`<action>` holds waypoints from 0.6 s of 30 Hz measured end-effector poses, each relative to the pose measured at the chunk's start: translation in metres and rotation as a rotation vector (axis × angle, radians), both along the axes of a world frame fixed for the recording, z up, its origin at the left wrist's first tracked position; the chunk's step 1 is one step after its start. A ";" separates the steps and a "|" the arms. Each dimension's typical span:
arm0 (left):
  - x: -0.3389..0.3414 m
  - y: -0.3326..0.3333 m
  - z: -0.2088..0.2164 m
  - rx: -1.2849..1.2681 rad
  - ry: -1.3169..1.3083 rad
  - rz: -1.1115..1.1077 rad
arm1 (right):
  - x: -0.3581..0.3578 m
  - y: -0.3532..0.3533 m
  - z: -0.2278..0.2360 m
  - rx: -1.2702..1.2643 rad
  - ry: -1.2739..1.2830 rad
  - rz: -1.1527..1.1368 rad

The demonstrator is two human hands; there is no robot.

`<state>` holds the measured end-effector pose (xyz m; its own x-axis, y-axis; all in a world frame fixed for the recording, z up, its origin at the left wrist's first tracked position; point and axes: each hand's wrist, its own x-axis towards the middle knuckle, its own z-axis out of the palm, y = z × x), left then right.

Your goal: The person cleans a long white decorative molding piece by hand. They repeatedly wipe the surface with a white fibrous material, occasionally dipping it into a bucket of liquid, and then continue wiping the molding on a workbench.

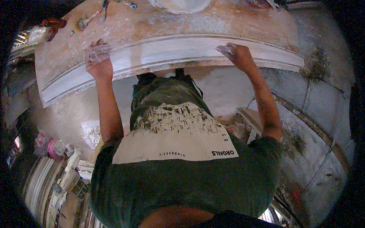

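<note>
left hand (99, 64) is over the left part of the long white strip (171, 50), a tangle of pale strands (99, 52) across its fingers. fingers look half curled; strands cover them, so can't tell if they're clamped or just draped. right hand (238, 56) is over the strip's right part, fingers bent in and bunched, grey-white stuff at the tips; can't tell if that's a pinched clump or a coating. the strip lies along the near edge of the brown table (129, 26), running left to right between the person and the far side. risks, my read: strands are loose and tangled, so they could snag on the fingers and drop in a lump instead of spreading. if the strip's surface is wet, a hand pressed down could smear it or leave dents; can't tell wet from dry here. strip sits right at the near edge, so a forearm or the shirt (182, 178) leaning in could nudge it or break its near rim. the long thin shape likely cracks if one end gets lifted alone. far left, the brush (83, 23) is well apart from both hands; far middle, the white tub (180, 5) is too, so reaching for either could drag strands across the strip.
</note>
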<state>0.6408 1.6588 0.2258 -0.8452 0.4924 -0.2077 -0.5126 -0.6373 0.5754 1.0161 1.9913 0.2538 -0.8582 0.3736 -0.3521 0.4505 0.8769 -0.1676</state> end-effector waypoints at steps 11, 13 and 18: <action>0.059 0.022 -0.007 0.032 0.088 -0.264 | -0.096 -0.065 -0.014 -0.360 0.273 -0.013; 0.080 0.051 -0.002 -0.057 0.056 -0.367 | -0.139 -0.112 -0.003 -0.698 0.463 0.067; 0.072 0.083 0.026 -0.346 0.452 -0.378 | -0.161 -0.121 -0.014 -1.038 0.494 -0.102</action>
